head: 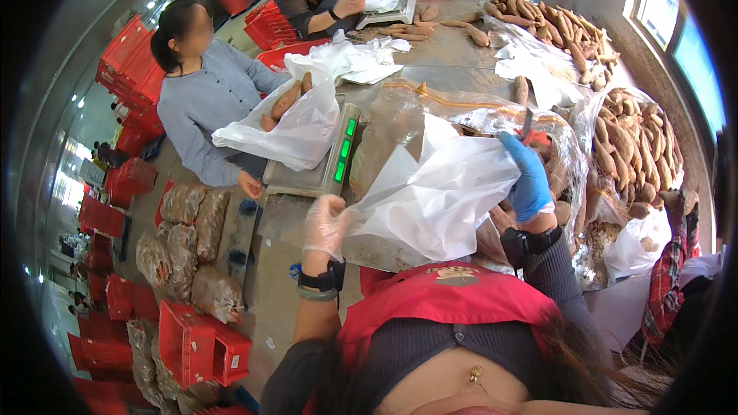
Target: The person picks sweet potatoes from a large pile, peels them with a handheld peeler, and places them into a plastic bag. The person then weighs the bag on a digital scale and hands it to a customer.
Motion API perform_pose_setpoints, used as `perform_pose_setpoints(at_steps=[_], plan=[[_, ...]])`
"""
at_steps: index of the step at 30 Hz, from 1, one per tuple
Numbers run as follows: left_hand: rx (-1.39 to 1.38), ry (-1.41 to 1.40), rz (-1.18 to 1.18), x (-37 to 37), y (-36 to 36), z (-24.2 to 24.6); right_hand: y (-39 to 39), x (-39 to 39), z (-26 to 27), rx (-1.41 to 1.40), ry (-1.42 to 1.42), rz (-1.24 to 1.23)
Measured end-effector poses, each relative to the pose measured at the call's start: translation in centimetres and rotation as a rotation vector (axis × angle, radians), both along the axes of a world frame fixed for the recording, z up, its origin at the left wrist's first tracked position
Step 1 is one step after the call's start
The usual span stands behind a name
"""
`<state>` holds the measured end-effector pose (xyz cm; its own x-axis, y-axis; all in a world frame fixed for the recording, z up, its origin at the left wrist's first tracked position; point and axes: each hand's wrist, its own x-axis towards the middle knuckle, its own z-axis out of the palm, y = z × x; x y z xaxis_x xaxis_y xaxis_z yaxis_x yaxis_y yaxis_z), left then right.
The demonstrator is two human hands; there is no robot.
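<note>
A white plastic bag (438,196) is stretched between my two hands, above the table in front of my apron. My left hand (326,225), in a thin clear glove, pinches the bag's left end. The bag's right end is in my right hand (526,176), which wears a blue glove. A small knife (527,124) with a red handle juts out by the right fingers; its grip is partly hidden. Beyond my left hand stands a scale (305,176) with a lit green display. On it rests another white bag (305,144) containing several sweet potatoes (286,99).
Clear plastic sheeting (392,121) covers part of the table. Heaped sweet potatoes (634,144) lie at the right. A person in a grey-blue shirt (196,104) stands beside the scale; other people work farther back. Red crates (184,340) and filled sacks (181,253) occupy the left floor.
</note>
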<state>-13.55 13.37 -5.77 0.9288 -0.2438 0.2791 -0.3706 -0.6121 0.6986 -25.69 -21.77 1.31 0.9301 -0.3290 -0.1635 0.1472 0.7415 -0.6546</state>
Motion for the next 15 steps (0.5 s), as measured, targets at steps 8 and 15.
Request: perform_pose_setpoints(at_steps=[8,15], plan=[[0.098,-0.293,-0.557,-4.1,-9.9,7.0,6.7,0.5,0.5,-0.762,-0.099,0.451],[-0.123,0.707,-0.649,-3.4,-6.0,6.0,4.4,0.8,-4.3,-1.882,0.051,0.054]])
